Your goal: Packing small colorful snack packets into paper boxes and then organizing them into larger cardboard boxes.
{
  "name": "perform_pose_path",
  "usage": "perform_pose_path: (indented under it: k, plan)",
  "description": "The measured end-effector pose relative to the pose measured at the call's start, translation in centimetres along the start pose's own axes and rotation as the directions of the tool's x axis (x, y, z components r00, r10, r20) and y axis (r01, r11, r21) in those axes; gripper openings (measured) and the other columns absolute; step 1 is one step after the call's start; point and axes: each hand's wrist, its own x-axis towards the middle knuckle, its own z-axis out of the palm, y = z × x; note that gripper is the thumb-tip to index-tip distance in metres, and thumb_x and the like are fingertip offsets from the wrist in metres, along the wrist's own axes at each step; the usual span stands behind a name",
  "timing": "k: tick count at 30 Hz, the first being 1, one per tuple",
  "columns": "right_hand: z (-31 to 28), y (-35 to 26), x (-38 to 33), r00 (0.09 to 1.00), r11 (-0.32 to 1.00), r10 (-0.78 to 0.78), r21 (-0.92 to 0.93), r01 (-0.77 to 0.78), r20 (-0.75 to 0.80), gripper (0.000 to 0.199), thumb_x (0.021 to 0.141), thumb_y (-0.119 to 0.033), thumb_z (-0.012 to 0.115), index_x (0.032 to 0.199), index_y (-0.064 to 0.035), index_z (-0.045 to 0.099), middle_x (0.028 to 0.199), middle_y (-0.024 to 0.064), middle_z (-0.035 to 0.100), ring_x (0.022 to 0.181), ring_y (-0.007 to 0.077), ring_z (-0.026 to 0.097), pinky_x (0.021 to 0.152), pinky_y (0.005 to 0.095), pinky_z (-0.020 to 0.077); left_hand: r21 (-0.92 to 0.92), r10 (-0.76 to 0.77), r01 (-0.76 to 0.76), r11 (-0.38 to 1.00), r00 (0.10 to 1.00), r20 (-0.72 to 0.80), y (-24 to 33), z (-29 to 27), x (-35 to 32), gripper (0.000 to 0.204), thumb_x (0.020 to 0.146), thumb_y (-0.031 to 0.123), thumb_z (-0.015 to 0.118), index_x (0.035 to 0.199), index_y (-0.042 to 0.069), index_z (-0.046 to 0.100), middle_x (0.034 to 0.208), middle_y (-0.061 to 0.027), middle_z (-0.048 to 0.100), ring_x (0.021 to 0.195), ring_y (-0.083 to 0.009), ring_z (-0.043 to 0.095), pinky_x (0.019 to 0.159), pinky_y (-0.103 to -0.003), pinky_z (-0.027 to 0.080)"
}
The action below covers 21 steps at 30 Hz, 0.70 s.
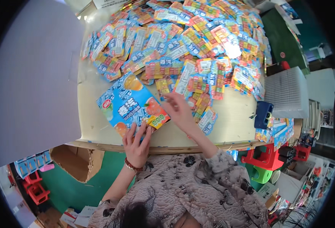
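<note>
My left hand [137, 143] grips the near edge of a blue box [131, 104] printed with orange and green fruit, held tilted on the pale table [232, 125]. My right hand [180, 110] reaches past the box's right corner, fingers spread, touching the near edge of a pile of small colourful sachets [197, 95]. Several more sachets [182, 34] cover the far half of the table in overlapping rows.
A large grey board [30, 76] stands at the left. At the right are a dark blue container [263, 114], a white ribbed stack [287, 93] and more blue packs [279, 131]. Below the table edge are an open cardboard box [76, 163] and red and green stools [264, 163].
</note>
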Motion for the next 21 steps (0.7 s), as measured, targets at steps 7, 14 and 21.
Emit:
perform_pose_path:
  k: [7,14,21]
  plan:
    - [1.1,1.5,3.9,0.907,0.991,-0.005,-0.12,0.061,0.422,0.045,0.094,-0.04,0.049,0.115,0.0002,0.055,0.104,0.0166,0.06,0.094,0.026,0.059,0.081,0.0362,0.0462,-0.008,-0.073,0.073,0.997,0.981,-0.177,-1.8,0.0,-3.2,0.06,0.091,0.019,0.053,0.146,0.013,0.028,0.15,-0.0125,0.028,0.136,-0.0281,0.031,0.112,-0.046,0.017]
    - [2.1,1.6,2.1,0.887,0.925,0.189,-0.381,-0.016,0.422,0.073,0.082,-0.064,0.05,0.129,-0.0083,0.049,0.126,0.0299,0.047,0.118,0.0427,0.045,0.1,0.0443,0.0368,-0.879,-0.744,0.454,0.146,0.636,0.205,-1.0,3.7,-3.1,0.056,0.101,0.033,0.03,0.146,0.0,0.021,0.152,-0.0103,0.021,0.137,-0.0239,0.024,0.112,-0.035,0.018]
    - [-0.8,-1.4,-2.9,0.925,0.999,-0.041,-0.003,0.046,0.378,0.08,0.085,-0.044,0.064,0.147,-0.0109,0.025,0.14,0.0163,0.036,0.13,0.0298,0.037,0.106,0.0392,0.031,-0.731,-0.768,0.591,0.341,0.623,0.146,-4.4,6.5,-12.2,0.054,0.1,0.025,0.041,0.146,0.003,0.024,0.124,-0.009,0.046,0.096,-0.0174,0.047,0.078,-0.031,0.041]
